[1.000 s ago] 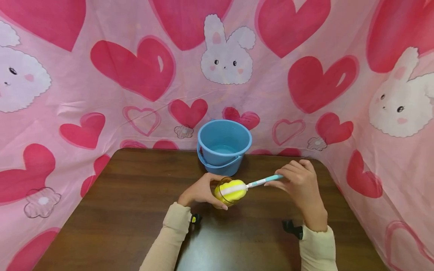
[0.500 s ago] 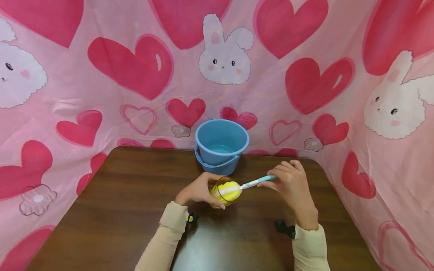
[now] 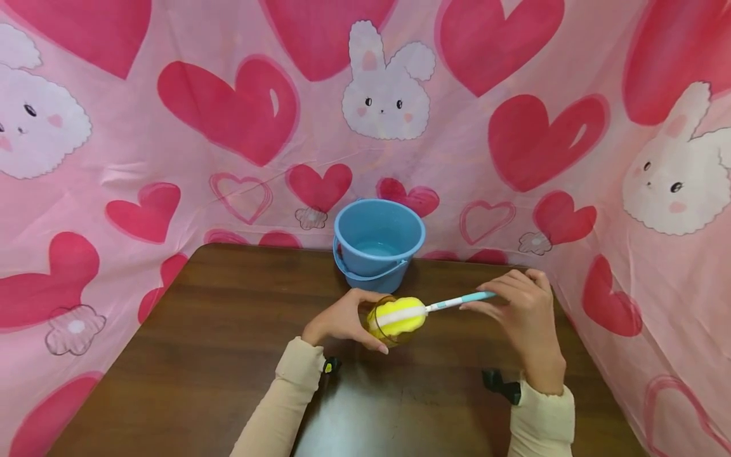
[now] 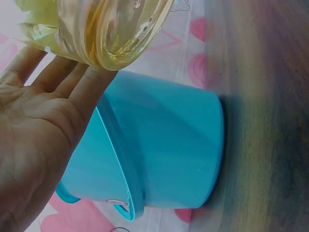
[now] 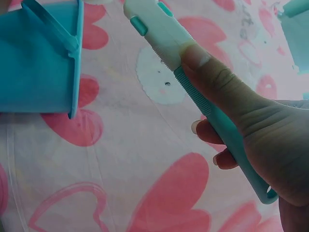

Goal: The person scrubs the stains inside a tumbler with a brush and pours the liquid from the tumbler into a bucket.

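My left hand (image 3: 342, 319) grips a see-through amber drinking glass (image 4: 118, 31), tilted with its mouth to the right, in front of the bucket. Partly inside the mouth sits the yellow sponge head of a cup brush (image 3: 407, 315), which has a white stripe down its middle. My right hand (image 3: 524, 308) pinches the brush's handle, thumb on one side and fingers on the other. In the right wrist view the white and teal handle (image 5: 227, 128) slants down through the hand. The part of the sponge deeper in the glass is partly hidden by my left hand.
A light blue bucket (image 3: 371, 276) stands at the table's back edge, just behind the glass, its handle hanging at the front. The dark wooden table (image 3: 228, 355) is bordered by a pink cloth (image 3: 251, 209) printed with hearts and rabbits.
The brush first slid deeper into the glass to the left, then drew back out to the right with my right hand. My left hand keeps its hold on the glass.
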`<action>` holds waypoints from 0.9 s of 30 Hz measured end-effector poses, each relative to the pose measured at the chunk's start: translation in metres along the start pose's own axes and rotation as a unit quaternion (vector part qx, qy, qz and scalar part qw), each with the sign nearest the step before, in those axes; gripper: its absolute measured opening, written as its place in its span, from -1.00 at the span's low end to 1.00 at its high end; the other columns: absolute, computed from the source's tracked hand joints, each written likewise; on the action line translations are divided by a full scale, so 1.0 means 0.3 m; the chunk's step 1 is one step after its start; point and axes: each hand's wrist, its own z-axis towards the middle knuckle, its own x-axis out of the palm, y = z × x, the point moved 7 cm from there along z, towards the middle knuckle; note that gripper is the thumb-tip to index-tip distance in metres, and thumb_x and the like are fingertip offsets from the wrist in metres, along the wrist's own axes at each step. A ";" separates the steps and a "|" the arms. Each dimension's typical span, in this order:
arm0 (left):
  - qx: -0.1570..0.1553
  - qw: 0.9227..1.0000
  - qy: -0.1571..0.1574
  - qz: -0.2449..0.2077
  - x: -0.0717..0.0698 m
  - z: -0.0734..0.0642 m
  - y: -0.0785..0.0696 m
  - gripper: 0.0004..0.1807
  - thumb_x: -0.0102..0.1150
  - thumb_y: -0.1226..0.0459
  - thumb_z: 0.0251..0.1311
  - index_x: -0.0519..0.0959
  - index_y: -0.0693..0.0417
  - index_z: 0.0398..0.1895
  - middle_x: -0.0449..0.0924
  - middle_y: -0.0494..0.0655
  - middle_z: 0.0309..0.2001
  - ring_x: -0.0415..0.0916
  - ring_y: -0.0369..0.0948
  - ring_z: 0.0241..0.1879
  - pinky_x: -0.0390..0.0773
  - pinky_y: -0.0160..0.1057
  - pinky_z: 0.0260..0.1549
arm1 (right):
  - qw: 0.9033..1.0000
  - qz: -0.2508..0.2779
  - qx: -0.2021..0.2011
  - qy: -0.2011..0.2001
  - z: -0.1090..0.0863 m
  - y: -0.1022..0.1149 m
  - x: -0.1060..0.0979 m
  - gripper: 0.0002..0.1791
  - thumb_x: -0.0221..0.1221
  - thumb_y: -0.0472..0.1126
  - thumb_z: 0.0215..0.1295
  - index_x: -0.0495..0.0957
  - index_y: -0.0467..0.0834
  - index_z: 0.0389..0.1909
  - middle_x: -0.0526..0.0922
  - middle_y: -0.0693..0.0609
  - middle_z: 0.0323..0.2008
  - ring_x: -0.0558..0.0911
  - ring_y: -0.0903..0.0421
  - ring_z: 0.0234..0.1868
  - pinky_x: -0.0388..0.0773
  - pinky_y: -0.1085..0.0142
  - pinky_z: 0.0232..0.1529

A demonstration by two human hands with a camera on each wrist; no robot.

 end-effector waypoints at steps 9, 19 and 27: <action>0.007 1.000 -0.005 0.011 -0.003 -0.001 -0.010 -0.20 0.68 0.10 -0.18 0.59 -0.11 0.26 0.66 -0.30 0.08 0.54 -0.21 0.06 0.64 -0.17 0.07 | 0.999 -0.024 -0.030 0.011 0.007 0.032 0.039 -0.21 0.10 0.46 0.20 0.75 -0.25 -0.46 0.71 -0.09 -0.56 0.54 0.01 -0.50 0.31 0.01 -0.11; 0.019 0.999 0.005 0.027 0.007 -0.007 -0.005 -0.24 0.71 0.09 -0.23 0.63 -0.12 0.18 0.69 -0.33 0.01 0.57 -0.26 0.00 0.62 -0.17 0.07 | 0.996 -0.026 -0.065 0.053 0.006 0.067 0.106 -0.51 0.54 0.14 -0.17 0.73 -0.24 -0.47 0.71 -0.03 -0.56 0.56 0.05 -0.49 0.35 0.01 -0.14; 0.004 1.000 -0.001 0.006 0.000 -0.003 0.021 -0.23 0.68 0.09 -0.16 0.60 -0.16 0.24 0.67 -0.31 0.09 0.53 -0.22 0.07 0.61 -0.13 0.10 | 0.997 -0.013 -0.062 0.041 0.001 0.032 0.082 -0.51 0.49 0.18 -0.05 0.75 -0.22 -0.45 0.73 -0.03 -0.54 0.57 0.06 -0.48 0.35 0.01 -0.11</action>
